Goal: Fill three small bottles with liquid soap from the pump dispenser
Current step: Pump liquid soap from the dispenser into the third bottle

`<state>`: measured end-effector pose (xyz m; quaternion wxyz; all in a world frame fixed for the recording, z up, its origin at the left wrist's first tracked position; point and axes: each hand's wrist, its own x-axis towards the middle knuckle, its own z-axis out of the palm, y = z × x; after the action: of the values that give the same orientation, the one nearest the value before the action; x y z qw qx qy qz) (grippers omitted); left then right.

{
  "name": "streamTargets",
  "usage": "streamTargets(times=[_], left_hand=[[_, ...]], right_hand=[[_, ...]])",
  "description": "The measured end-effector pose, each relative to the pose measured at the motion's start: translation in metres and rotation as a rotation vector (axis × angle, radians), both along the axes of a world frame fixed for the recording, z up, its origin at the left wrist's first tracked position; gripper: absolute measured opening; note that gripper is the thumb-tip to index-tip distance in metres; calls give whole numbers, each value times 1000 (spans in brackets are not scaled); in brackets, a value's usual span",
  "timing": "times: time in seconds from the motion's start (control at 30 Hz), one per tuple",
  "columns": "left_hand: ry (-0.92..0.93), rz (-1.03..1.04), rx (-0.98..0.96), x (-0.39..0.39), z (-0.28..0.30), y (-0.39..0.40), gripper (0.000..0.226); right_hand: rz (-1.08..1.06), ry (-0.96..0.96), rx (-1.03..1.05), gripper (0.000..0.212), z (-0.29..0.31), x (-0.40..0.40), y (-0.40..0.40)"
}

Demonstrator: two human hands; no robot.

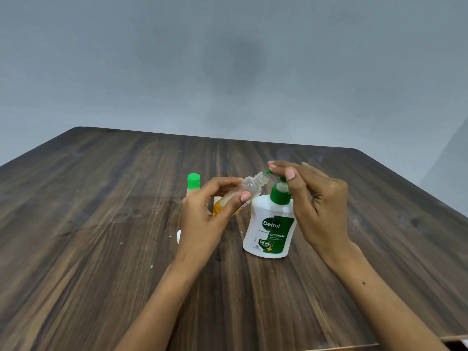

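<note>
A white pump dispenser (269,225) with a green pump head stands upright mid-table. My right hand (316,198) rests on the pump top, fingers over the green nozzle. My left hand (205,216) holds a small clear uncapped bottle (253,184), tilted with its open threaded neck just under the nozzle tip. A little amber liquid shows at the bottle's lower end. Behind my left hand stands a second small bottle (193,182) with a green cap. Part of another amber-filled bottle (218,205) shows behind my fingers.
The dark wood table (101,224) reaches a far edge against a grey wall. A small white object (178,236), perhaps a cap, lies left of my left wrist, partly hidden. The table's right edge runs diagonally at the far right.
</note>
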<state>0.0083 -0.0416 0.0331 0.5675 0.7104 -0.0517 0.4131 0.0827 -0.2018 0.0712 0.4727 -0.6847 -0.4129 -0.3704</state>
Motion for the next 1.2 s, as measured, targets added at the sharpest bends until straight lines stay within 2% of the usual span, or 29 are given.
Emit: streamTargets(times=[0.17, 0.67, 0.8, 1.03, 1.2], left_hand=[[-4, -8, 1, 0, 1, -1, 26], [4, -9, -1, 0, 0, -2, 28], [1, -15, -8, 0, 0, -2, 27], [1, -1, -5, 1, -1, -1, 26], [-2, -10, -11, 0, -1, -1, 31]], right_hand=[[13, 36, 52, 33, -12, -2, 2], [17, 33, 34, 33, -8, -1, 1], [-32, -7, -21, 34, 2, -3, 0], [-53, -48, -2, 32, -10, -4, 0], [-64, -106, -87, 39, 5, -2, -2]])
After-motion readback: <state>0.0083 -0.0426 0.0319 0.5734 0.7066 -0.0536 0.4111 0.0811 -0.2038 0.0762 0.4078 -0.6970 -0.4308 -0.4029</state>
